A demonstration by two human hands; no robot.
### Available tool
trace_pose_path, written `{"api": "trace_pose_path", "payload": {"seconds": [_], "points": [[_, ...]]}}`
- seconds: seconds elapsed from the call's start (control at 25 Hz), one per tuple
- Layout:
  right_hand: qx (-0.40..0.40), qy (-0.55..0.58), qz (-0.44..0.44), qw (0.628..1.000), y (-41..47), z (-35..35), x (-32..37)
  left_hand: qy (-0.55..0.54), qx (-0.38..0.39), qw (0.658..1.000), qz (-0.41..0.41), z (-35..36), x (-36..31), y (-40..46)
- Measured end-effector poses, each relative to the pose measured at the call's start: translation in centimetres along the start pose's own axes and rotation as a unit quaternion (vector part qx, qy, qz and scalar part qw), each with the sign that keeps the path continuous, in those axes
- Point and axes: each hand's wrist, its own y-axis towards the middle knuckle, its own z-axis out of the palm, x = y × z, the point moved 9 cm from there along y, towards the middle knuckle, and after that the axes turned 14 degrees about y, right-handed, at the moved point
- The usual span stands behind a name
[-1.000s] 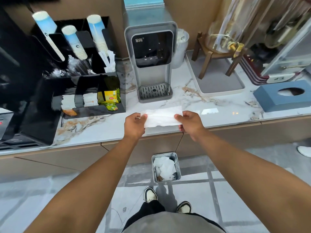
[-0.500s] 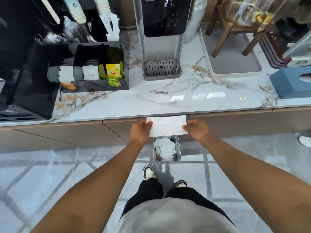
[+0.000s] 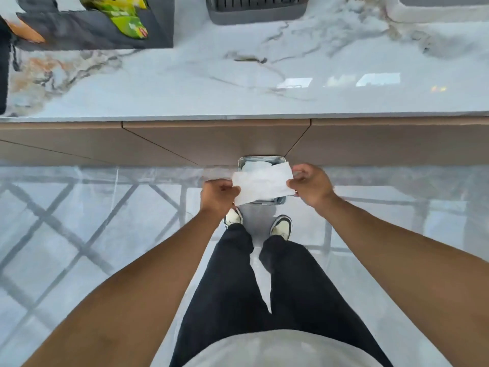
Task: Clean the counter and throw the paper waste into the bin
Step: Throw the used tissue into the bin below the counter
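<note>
White paper [image 3: 262, 185] is stretched between your two hands, directly above the small metal bin [image 3: 264, 161] that stands on the floor against the cabinet front. Your left hand [image 3: 217, 197] has its grip closed on the left edge of the sheet, and your right hand [image 3: 311, 188] pinches the right edge with thumb and fingers, so the sheet is held flat and a little tilted, with the right side higher. The paper covers most of the opening of the bin; behind its upper edge you can see other crumpled white paper already lying inside. The bin is just in front of your two shoes [image 3: 281, 227], which point toward it. Above the cabinet, the marble bench [image 3: 185, 83] is glossy and shows light reflections. At its far left stands a black organizer [image 3: 158, 27] with green packets [image 3: 124, 19] inside, and near the middle is the grey drip tray [image 3: 254, 11] of a machine.
</note>
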Motion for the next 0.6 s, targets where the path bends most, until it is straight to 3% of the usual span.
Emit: {"api": "trace_pose_path", "payload": {"seconds": [0.32, 0.6], "points": [[-0.032, -0.028, 0.049, 0.998, 8.1, 1.2, -10.0, 0.076, -0.002, 0.996, -0.042, 6.8, 5.6, 8.5], [-0.084, -0.049, 0.044, 0.994, 15.1, 3.3, -15.5, 0.128, -0.031, 0.991, -0.004, 10.7, 7.2, 17.5]]}}
